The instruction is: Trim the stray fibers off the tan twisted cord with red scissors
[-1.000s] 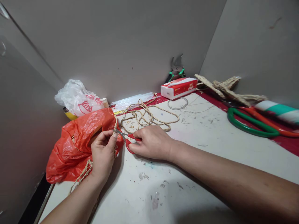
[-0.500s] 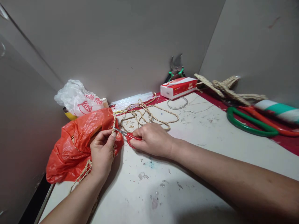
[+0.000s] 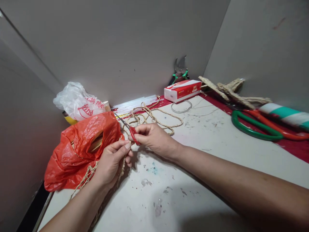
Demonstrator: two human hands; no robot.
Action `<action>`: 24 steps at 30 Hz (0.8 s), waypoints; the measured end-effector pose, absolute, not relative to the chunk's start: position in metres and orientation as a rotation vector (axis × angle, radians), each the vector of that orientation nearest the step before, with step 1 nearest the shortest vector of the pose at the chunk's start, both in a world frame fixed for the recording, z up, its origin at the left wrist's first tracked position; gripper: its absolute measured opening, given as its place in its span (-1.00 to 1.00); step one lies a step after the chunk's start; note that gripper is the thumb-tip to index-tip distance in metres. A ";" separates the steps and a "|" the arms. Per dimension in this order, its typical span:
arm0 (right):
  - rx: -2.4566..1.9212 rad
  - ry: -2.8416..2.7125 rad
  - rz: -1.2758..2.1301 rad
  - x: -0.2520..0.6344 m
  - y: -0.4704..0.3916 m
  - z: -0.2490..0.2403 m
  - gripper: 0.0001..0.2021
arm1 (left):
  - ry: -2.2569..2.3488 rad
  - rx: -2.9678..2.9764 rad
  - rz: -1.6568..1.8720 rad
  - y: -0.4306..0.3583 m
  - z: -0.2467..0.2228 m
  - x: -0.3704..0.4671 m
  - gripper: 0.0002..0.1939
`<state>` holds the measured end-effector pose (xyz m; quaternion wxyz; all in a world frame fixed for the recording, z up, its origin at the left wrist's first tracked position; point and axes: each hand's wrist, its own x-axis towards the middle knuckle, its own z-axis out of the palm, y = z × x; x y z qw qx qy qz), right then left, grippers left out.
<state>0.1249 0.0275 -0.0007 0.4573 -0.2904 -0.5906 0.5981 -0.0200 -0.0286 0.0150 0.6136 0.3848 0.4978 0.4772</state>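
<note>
My left hand point(image 3: 114, 161) pinches the end of a braided straw rope point(image 3: 122, 167) between thumb and fingers; the rope runs down beneath the wrist. Close beside it, my right hand point(image 3: 155, 138) grips small red-handled scissors point(image 3: 133, 135), whose blades point up and to the left, away from the pinched end. Behind the hands, a loose length of straw cord point(image 3: 166, 117) lies in loops on the white table. An orange-red plastic bag point(image 3: 72, 154) with wooden pieces showing in its opening sits to the left of my left hand.
At the back stand a white plastic bag point(image 3: 77, 101), clear sticks point(image 3: 135, 103), a red tissue pack point(image 3: 182, 91) and pruning shears point(image 3: 180, 69). A wire ring point(image 3: 181, 106) lies in front. On the right are dried stalks point(image 3: 231, 88), large green-and-orange handles point(image 3: 256, 130) and a striped roll point(image 3: 287, 112).
The scissor blades have left the rope and now point up. My left hand has moved right and slightly down with the rope end, close to my right hand.
</note>
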 end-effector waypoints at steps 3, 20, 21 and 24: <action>-0.718 -1.382 1.450 0.128 0.029 0.002 -0.83 | 1.144 0.950 0.983 -0.029 0.016 -0.023 -0.81; -0.823 -0.785 1.088 0.158 0.073 0.009 -0.74 | 1.122 0.967 0.674 -0.035 0.032 -0.030 -0.68; -0.817 -0.783 1.104 0.158 0.073 0.009 -0.75 | 1.120 0.964 0.683 -0.034 0.031 -0.030 -0.70; -0.779 -0.838 1.190 0.154 0.069 0.010 -0.76 | 1.220 1.084 0.809 -0.030 0.025 -0.029 -0.73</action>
